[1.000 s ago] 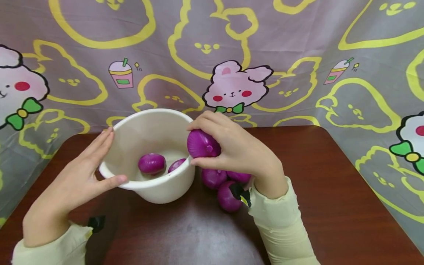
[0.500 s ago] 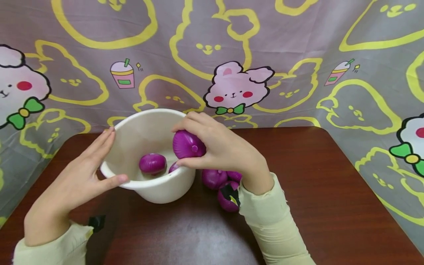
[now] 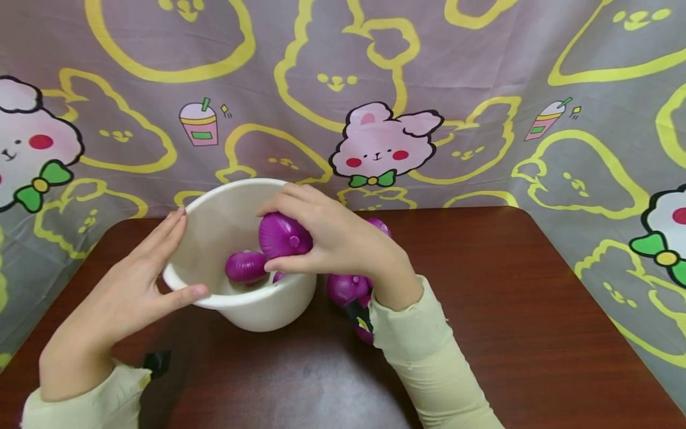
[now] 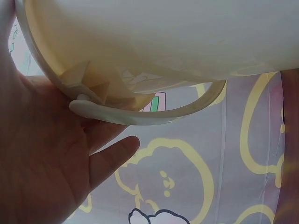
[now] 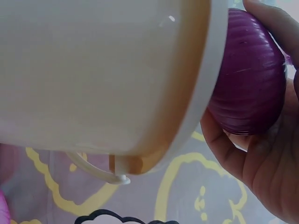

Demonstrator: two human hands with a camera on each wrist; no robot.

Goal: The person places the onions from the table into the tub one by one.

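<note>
In the head view a white plastic bucket stands left of the table's middle. My right hand grips a red onion over the bucket's opening, near its right rim. The right wrist view shows the same onion between thumb and fingers, partly behind the rim. One red onion lies inside on the bottom, and a second is mostly hidden by the rim. My left hand rests on the bucket's left rim with fairly straight fingers and the thumb at the front edge.
Several red onions sit right of the bucket on the brown table, partly hidden by my right arm. The bucket's handle hangs down in the left wrist view. A patterned curtain stands behind the table.
My right hand has moved left with the onion, from the bucket's right rim to over its opening. My left hand and the bucket have stayed about still.
</note>
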